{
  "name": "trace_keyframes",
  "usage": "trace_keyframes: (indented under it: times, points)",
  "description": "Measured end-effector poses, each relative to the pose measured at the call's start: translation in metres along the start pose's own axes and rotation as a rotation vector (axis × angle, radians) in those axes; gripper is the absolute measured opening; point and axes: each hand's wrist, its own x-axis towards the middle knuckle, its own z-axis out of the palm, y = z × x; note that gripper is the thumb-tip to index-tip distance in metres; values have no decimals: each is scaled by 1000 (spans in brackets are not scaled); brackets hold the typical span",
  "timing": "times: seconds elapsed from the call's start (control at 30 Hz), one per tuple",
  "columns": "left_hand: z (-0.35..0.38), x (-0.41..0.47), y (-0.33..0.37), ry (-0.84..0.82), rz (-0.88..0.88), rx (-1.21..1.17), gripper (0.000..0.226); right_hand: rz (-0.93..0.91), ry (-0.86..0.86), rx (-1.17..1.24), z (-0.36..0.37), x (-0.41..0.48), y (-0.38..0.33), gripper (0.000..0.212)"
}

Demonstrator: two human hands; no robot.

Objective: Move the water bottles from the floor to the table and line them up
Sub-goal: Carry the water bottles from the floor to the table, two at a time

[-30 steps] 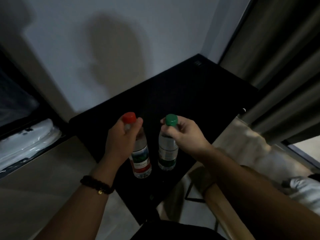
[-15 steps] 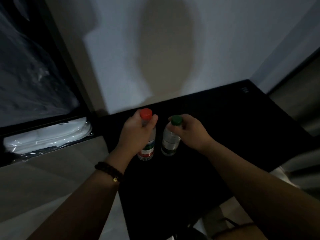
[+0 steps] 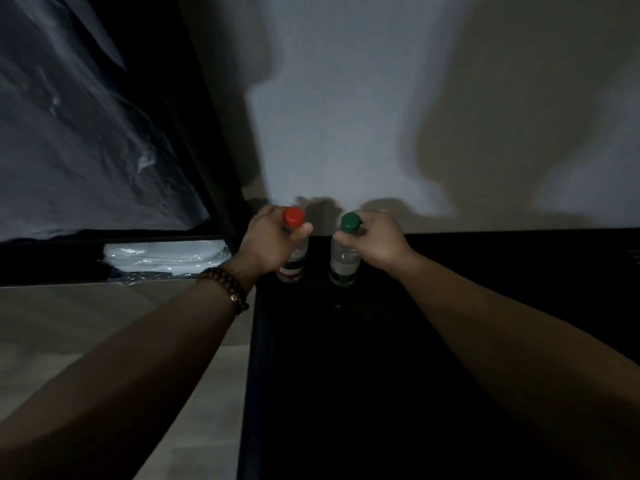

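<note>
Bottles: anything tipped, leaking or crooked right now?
Nothing stands out. The red-cap bottle in the left hand and green-cap bottle in the right hand are upright, capped and apart, near the table back edge.

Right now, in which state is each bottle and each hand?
Red-capped bottle: capped, upright, on the black table near the wall.
Green-capped bottle: capped, upright, beside it, not touching.
Left hand: grips the red-capped bottle's neck.
Right hand: grips the green-capped bottle's neck.
</note>
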Motion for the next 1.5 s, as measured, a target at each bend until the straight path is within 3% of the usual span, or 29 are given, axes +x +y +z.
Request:
trace_keyframes:
  times: [0.2,0.4,0.63,0.87,1.1,1.3,1.5]
  points:
    - [-1,31,-8,88,-45,32,33,1,39,-18,11,52,2,10]
    - [5,46,-11,98,-64,34,22,12,49,-74,20,80,4,33]
    - [14,50,-8,83,-50,-4,24,7,36,-59,19,83,14,15]
    - [29,15,14,33,90,26,20,-30,-13,-116,-19,29,39,15]
    - [65,-41,53,-20,138,-2,25,23,-58,-217,-67,-51,73,29]
    - [111,-80,89,-145,230,-49,39,64,-36,-238,-105,-114,100,26]
    - [159,-109,116,-206,237,-45,34,137,38,-264,-133,-159,126,23]
